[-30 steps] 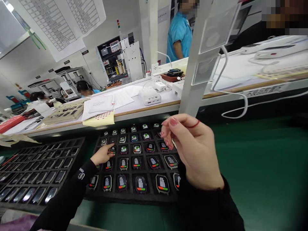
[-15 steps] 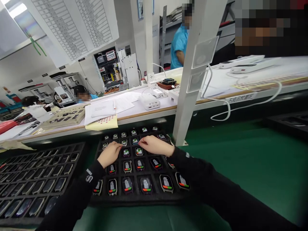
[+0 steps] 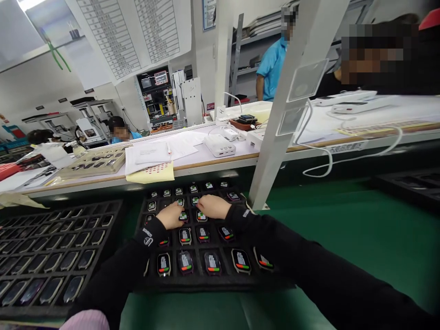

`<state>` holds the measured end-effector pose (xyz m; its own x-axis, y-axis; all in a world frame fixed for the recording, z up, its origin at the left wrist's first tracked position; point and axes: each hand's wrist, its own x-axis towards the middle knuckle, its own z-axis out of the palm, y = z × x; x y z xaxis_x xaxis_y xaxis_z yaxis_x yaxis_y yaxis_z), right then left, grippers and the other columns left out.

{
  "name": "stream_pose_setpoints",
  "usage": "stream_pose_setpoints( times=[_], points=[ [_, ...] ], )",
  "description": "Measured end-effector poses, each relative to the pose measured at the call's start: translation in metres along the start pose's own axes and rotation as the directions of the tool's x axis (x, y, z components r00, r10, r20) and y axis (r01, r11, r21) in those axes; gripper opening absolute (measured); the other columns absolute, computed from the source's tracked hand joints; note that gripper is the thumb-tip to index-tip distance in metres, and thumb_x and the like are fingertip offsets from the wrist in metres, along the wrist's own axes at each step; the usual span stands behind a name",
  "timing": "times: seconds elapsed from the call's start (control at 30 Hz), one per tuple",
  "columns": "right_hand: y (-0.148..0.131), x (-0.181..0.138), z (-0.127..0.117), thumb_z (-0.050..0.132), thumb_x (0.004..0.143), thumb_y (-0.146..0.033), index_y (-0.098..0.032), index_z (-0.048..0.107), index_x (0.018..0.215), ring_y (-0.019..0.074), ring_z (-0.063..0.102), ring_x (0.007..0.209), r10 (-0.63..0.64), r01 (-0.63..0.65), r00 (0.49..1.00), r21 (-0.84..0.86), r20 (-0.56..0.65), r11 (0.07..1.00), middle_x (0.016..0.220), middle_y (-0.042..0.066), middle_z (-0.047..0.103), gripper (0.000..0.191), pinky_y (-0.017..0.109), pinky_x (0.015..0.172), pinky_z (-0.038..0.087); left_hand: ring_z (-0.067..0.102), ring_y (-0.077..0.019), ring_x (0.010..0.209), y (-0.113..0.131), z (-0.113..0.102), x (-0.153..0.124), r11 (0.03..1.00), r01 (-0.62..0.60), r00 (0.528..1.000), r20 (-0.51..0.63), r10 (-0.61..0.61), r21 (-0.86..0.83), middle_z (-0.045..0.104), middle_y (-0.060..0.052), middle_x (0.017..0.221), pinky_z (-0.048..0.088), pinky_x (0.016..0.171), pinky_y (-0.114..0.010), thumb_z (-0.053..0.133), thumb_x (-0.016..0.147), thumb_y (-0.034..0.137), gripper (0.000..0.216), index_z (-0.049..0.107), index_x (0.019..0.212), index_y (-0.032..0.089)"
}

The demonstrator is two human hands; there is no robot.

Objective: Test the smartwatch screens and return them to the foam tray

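Note:
A black foam tray [image 3: 220, 283] holds rows of square smartwatches, many with lit screens. My left hand [image 3: 171, 216] reaches in from the left, its fingers bent and drawn together at a smartwatch [image 3: 179, 201] with a white and green screen. Opposite it, my right hand [image 3: 216, 207] has its fingers bunched at the right edge of another lit smartwatch [image 3: 195, 200] in the same row. Both watches sit in their slots. The undersides of my fingers are hidden. Just below my hands lies a smartwatch [image 3: 201, 216] with a white, green and orange screen.
Another black tray [image 3: 118, 215] of dark-screened watches lies to the left. A white post [image 3: 271, 151] rises beside the right forearm. Behind runs a raised shelf with papers [image 3: 147, 156], a white charger box [image 3: 220, 145] and cables. Co-workers are beyond it.
The view has shifted slightly. My left hand has moved right and a little down over the watches. My right hand stays by the same watch, fingers nearer its edge.

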<state>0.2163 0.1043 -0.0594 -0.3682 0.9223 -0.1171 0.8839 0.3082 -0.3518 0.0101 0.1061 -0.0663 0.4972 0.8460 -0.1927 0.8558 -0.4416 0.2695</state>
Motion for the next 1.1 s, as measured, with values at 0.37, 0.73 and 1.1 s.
stream_pose_setpoints(
  times=[0.37, 0.73, 1.1],
  points=[
    [-0.007, -0.004, 0.021, 0.067, 0.107, -0.032, -0.015, 0.067, 0.121, 0.0244, 0.069, 0.1, -0.051, 0.062, 0.998, 0.638, -0.035, 0.767, 0.119, 0.009, 0.067, 0.022, 0.042, 0.087, 0.061, 0.067, -0.0245, 0.107, 0.005, -0.006, -0.003, 0.836, 0.063, 0.988, -0.082, -0.128, -0.545, 0.066, -0.01, 0.125, 0.059, 0.091, -0.045, 0.064, 0.098, 0.037, 0.035, 0.064, 0.125, 0.016],
    [0.001, -0.016, 0.033, 0.067, 0.107, -0.032, -0.013, 0.068, 0.111, 0.0198, 0.07, 0.084, -0.105, 0.149, 0.987, 0.948, -0.124, 0.281, 0.103, 0.006, 0.069, 0.019, 0.035, 0.075, 0.062, 0.069, -0.0216, 0.101, 0.023, -0.007, -0.029, 0.349, -0.108, 0.958, -0.191, -0.214, -0.931, 0.069, -0.009, 0.117, 0.06, 0.087, -0.042, 0.067, 0.097, 0.033, 0.027, 0.067, 0.117, 0.014],
    [-0.004, -0.029, 0.022, 0.079, 0.098, -0.022, -0.013, 0.067, 0.085, 0.0173, 0.07, 0.077, -0.031, 0.316, 0.944, 0.871, -0.329, 0.376, 0.086, 0.0, 0.07, 0.019, 0.033, 0.075, 0.06, 0.067, -0.0135, 0.081, 0.048, -0.002, -0.052, -0.038, -0.106, 0.985, -0.1, -0.14, -0.994, 0.075, -0.006, 0.094, 0.054, 0.073, -0.024, 0.096, 0.063, 0.044, 0.05, 0.079, 0.099, 0.015]
  ],
)
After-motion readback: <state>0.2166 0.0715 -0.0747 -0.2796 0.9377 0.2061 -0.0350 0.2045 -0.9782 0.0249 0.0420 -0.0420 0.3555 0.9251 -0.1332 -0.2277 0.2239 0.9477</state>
